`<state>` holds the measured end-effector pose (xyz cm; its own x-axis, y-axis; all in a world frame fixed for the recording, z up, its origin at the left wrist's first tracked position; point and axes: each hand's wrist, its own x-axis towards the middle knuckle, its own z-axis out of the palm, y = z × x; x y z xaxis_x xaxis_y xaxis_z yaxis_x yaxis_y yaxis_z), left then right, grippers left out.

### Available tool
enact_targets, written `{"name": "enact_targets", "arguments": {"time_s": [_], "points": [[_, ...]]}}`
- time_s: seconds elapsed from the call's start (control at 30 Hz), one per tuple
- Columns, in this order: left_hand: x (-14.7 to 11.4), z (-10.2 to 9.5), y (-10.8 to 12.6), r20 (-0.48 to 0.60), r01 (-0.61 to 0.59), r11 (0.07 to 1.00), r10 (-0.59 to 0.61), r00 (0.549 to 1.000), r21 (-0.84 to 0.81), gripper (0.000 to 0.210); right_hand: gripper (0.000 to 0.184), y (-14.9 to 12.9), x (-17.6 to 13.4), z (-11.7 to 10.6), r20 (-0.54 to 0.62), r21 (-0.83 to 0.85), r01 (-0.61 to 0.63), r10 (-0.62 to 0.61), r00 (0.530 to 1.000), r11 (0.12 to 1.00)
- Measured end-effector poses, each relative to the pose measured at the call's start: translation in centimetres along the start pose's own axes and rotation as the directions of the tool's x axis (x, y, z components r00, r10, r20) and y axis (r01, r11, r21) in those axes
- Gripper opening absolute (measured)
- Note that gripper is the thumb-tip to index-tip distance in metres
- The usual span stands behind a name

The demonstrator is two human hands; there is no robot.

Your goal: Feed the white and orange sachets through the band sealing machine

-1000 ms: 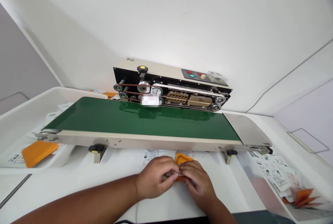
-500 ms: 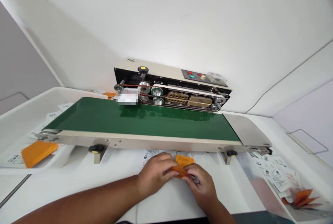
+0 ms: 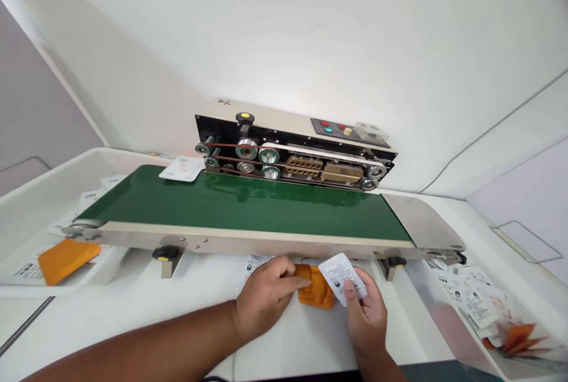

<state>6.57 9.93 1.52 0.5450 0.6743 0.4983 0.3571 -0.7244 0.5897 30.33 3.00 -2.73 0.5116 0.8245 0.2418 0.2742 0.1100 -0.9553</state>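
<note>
My right hand (image 3: 368,317) pinches a white printed sachet (image 3: 339,272) between thumb and fingers, its text side facing me. Just left of it, an orange packet (image 3: 317,290) is gripped by my left hand (image 3: 268,293), with a finger lying across its upper part. The left thumb is mostly hidden. Both hands are below the front edge of a conveyor with a green belt (image 3: 266,207). Partly covered by my left hand, another printed sachet (image 3: 256,261) lies under the conveyor's edge.
A band sealing machine (image 3: 302,128) with pulleys stands behind the belt. One white sachet (image 3: 183,169) lies at the belt's back left. A white bin (image 3: 95,160) on the left and a clear bin (image 3: 444,317) on the right hold sachets, some orange. Black knobs (image 3: 166,253) stick out in front.
The right hand has moved right, and a white sachet now shows in it. The orange packet now lies flatter in the left hand. The sachet at the sealer has travelled left onto the open belt.
</note>
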Motion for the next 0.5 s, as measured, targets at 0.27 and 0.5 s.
{"name": "enact_targets", "arguments": {"time_s": [0.27,0.5], "points": [[0.6,-0.6,0.5,0.301,0.187,0.981,-0.162,0.94,-0.057,0.072,0.042,-1.9,-0.2,1.0,0.227,-0.038,-0.025,0.033,0.973,0.999],[0.2,-0.5,0.3,0.247,0.212,0.949,-0.153,0.957,-0.235,0.049,0.037,-2.1,0.3,0.8,0.436,-0.056,-0.009,0.032,0.899,0.998]]}}
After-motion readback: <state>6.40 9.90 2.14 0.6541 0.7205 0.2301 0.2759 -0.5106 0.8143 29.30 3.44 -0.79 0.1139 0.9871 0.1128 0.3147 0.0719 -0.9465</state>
